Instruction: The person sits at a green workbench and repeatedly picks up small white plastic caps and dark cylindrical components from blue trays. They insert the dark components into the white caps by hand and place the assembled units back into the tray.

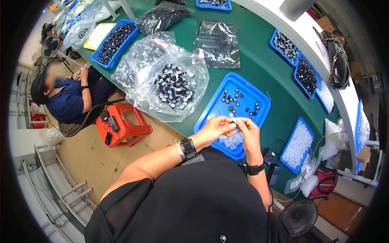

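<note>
Left hand and right hand pinch one small dark piece between fingertips, held over the near half of a blue tray, details too small to tell. In the tray: loose dark round pieces beyond the hands, white pieces below them. Around it on the green table: open clear bag left, white-filled blue tray right.
</note>
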Tool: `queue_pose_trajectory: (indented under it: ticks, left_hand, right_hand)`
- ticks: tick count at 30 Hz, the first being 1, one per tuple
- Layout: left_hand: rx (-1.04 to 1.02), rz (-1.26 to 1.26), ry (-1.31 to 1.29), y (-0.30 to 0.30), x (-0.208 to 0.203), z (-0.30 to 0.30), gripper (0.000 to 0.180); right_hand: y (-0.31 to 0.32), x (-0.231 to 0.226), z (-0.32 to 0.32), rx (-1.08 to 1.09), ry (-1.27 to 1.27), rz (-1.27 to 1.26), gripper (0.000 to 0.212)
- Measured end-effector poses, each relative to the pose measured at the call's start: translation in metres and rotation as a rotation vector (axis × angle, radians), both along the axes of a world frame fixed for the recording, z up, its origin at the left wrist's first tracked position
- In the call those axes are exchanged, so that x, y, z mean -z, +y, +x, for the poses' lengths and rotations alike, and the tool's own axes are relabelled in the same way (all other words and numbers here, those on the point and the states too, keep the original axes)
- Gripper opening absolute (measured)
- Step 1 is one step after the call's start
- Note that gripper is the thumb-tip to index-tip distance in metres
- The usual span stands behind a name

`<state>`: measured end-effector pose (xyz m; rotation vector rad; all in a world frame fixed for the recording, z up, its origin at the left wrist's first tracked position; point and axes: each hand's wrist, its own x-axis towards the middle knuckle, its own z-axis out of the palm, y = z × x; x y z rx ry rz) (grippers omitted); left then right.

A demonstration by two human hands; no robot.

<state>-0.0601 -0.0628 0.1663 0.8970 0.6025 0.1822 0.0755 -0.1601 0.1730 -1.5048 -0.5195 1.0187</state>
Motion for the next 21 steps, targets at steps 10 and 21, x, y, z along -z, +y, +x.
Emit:
queue_pose_trajectory:
  ticks: [10, 21]
  left_hand:
    - [0.043, 0.088, -0.033, -0.003, 0.008, 0.005, 0.029]
    - [0.044, 0.084, -0.062, -0.001, 0.013, 0.002, 0.032]
  right_hand:
    - [-0.002, -0.004, 0.009, -0.057, 0.128, -0.065, 0.021]
    - [-0.002, 0.002, 0.017, -0.065, 0.427, -0.030, 0.012]
